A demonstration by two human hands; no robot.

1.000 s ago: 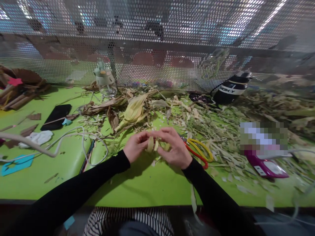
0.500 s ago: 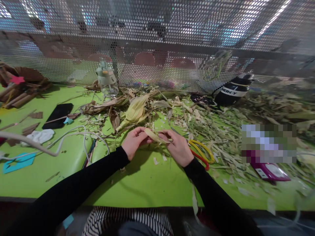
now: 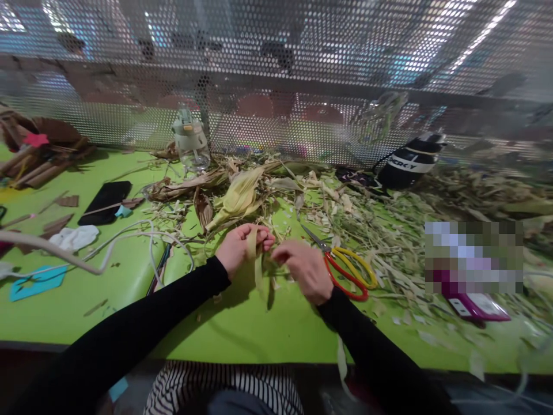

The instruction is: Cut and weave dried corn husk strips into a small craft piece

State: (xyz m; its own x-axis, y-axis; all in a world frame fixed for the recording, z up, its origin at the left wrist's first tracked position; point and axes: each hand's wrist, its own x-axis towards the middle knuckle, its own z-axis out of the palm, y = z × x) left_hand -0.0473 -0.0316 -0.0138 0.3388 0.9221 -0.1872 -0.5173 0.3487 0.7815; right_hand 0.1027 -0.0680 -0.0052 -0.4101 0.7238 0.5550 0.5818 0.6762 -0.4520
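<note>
The left hand (image 3: pixel 244 248) has its grip closed on a pale corn-husk strip (image 3: pixel 258 271), pinched between thumb and fingers. The strip is flat, ribbon-like and finely ribbed; it loops over the fingers and hangs down on the near side of the yellow husk bundle (image 3: pixel 237 196), which serves as the landmark here. That bundle is pleated, swollen at the middle and narrowed to a stem towards the near left.

The right hand (image 3: pixel 306 268), near and to the right of the bundle, is blurred, its fingers curled in a narrow grip; whether it holds anything cannot be determined. Scissors (image 3: pixel 329 253) with metal blades and red and yellow loop handles lie just beside it, right of the bundle. Curled, fibrous husk shreds (image 3: pixel 389 253) spread over the smooth green surface (image 3: pixel 254 340) to the bundle's right.

Left of the bundle lies a flat black phone (image 3: pixel 103 202). Behind and left of it stands a clear bottle (image 3: pixel 192 147) with a pale green lid. A perforated metal panel (image 3: pixel 276 115) rises behind it.
</note>
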